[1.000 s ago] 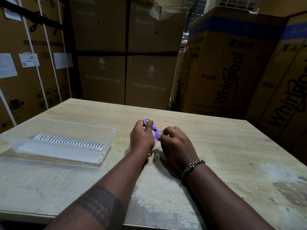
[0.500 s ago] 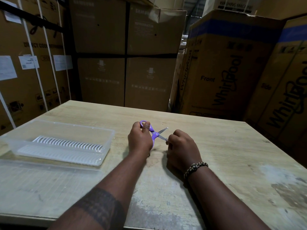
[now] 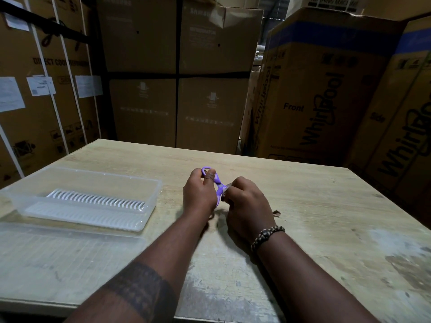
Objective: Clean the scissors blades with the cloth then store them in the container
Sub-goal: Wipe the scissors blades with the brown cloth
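Small purple-handled scissors (image 3: 218,184) are held just above the wooden table (image 3: 303,206) at its middle. My left hand (image 3: 199,193) grips the handle loops, thumb through the upper loop. My right hand (image 3: 247,206) is closed around the blades, which are hidden inside it. A small dark corner of the cloth (image 3: 276,213) sticks out beside my right hand; the rest of the cloth is hidden in the fist. The clear plastic container (image 3: 154,197) stands open to the left of my hands, with a white ribbed insert inside.
The container's clear lid (image 3: 70,250) lies flat at the table's front left. Tall cardboard appliance boxes (image 3: 314,89) wall in the table at the back and on both sides. The table's right half shows worn, stained wood.
Half a second ago the blades stuck out open to the right of my left hand. My right hand has since slid back over them and covers them.
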Demonstrator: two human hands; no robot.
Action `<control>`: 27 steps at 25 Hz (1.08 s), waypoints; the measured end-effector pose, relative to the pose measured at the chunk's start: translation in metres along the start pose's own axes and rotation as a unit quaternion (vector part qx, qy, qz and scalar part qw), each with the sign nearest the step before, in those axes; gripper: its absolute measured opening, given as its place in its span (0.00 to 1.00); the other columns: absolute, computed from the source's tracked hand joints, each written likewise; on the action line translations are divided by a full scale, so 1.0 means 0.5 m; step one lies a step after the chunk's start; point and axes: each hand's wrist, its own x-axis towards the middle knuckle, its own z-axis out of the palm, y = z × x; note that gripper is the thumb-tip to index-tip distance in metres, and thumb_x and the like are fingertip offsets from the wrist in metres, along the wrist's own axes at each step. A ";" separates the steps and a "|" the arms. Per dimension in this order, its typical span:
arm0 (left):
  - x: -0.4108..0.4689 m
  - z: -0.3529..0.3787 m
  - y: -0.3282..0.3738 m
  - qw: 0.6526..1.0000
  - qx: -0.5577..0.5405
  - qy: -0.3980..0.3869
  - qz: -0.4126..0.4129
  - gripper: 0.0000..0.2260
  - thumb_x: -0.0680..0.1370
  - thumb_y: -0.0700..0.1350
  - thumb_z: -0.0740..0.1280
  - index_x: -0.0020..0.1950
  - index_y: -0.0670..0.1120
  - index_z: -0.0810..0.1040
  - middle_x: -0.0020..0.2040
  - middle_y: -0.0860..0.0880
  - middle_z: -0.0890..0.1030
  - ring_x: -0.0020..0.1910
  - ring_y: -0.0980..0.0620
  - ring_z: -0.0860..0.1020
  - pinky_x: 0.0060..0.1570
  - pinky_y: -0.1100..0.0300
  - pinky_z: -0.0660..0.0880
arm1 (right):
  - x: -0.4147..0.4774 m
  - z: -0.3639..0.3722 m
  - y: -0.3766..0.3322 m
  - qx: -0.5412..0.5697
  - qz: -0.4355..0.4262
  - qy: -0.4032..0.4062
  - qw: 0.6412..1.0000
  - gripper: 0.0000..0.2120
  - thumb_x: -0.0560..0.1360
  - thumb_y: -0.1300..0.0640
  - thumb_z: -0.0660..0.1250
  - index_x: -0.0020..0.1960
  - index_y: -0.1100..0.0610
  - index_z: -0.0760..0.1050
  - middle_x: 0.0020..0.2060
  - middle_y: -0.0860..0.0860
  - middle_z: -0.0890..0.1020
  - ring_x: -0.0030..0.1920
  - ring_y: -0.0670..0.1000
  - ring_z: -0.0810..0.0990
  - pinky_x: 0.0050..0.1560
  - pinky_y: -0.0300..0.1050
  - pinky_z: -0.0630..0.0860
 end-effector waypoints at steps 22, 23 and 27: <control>-0.008 -0.002 -0.001 0.998 0.016 -0.065 0.022 0.14 0.86 0.55 0.62 0.50 0.48 0.80 0.41 0.52 0.81 0.36 0.53 0.75 0.34 0.59 0.66 | 0.014 -0.019 0.040 0.035 -0.009 0.029 0.999 0.07 0.72 0.61 0.76 0.45 0.49 0.85 0.45 0.43 0.82 0.51 0.51 0.76 0.48 0.51 0.71; -0.008 -0.002 -0.001 0.997 0.009 -0.068 0.023 0.14 0.86 0.55 0.62 0.50 0.48 0.80 0.42 0.51 0.82 0.36 0.52 0.76 0.35 0.59 0.67 | 0.014 -0.022 0.042 0.011 -0.003 0.024 1.000 0.05 0.73 0.57 0.75 0.44 0.47 0.84 0.46 0.41 0.82 0.53 0.50 0.74 0.50 0.52 0.68; -0.010 0.006 -0.005 0.996 0.014 -0.083 0.036 0.14 0.85 0.56 0.62 0.47 0.49 0.80 0.42 0.47 0.85 0.33 0.49 0.74 0.34 0.57 0.68 | 0.010 -0.024 0.058 -0.045 0.013 -0.023 0.999 0.04 0.77 0.49 0.68 0.46 0.47 0.80 0.48 0.40 0.78 0.57 0.50 0.71 0.51 0.49 0.57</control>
